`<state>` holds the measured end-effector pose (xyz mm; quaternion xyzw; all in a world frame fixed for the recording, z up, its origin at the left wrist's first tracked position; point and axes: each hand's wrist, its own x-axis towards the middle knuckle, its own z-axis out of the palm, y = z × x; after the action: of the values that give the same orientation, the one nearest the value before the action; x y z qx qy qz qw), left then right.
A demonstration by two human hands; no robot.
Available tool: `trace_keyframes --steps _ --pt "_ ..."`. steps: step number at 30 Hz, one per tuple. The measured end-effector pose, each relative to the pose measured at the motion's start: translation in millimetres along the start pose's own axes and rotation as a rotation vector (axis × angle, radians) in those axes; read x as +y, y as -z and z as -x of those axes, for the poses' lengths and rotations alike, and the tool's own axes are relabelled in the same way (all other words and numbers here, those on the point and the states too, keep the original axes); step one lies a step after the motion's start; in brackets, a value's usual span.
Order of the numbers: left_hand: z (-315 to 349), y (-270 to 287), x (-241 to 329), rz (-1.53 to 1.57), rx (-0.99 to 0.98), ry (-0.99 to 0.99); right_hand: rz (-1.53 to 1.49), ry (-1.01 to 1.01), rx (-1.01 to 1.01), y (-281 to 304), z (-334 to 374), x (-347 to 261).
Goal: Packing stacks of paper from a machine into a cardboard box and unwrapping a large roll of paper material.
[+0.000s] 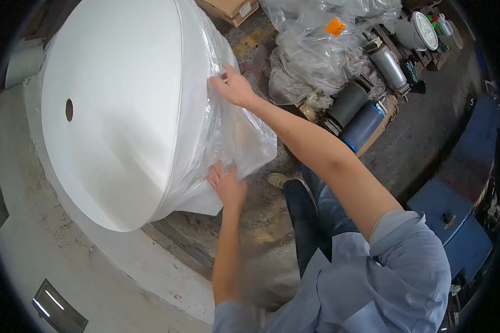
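A very large white roll with a small dark core hole in its flat end fills the left of the view. Clear plastic film hangs loosely round its right side, its lower corner sticking out. My right hand is closed on a fold of this film, high on the roll's side. Lower down, my left hand lies against the film with its fingers apart.
Crumpled clear plastic with an orange label is heaped beyond my right arm. Beside it are a grey cylinder, dark rollers and a white bucket. A cardboard box sits behind the roll; blue panels stand at far right.
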<state>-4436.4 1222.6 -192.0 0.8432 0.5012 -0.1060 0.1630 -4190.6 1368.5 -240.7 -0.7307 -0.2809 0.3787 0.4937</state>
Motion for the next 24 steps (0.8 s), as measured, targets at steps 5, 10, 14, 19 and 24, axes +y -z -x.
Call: trace_keyframes --steps 5,10,14,19,24 --pt "-18 -50 -28 0.074 -0.188 0.076 0.254 -0.074 -0.033 -30 -8 10" --pt "-49 -115 -44 0.073 -0.245 0.066 0.471 -0.072 -0.032 -31 -45 90" --pt "-81 -174 -80 -0.024 -0.232 0.030 0.439 0.036 -0.023 -58 -63 135" --pt "-123 -209 -114 0.000 -0.204 0.035 0.480 0.061 -0.031 -69 -83 166" --pt "-93 -191 -107 0.220 -0.125 0.002 0.541 -0.002 -0.072 -50 -67 160"
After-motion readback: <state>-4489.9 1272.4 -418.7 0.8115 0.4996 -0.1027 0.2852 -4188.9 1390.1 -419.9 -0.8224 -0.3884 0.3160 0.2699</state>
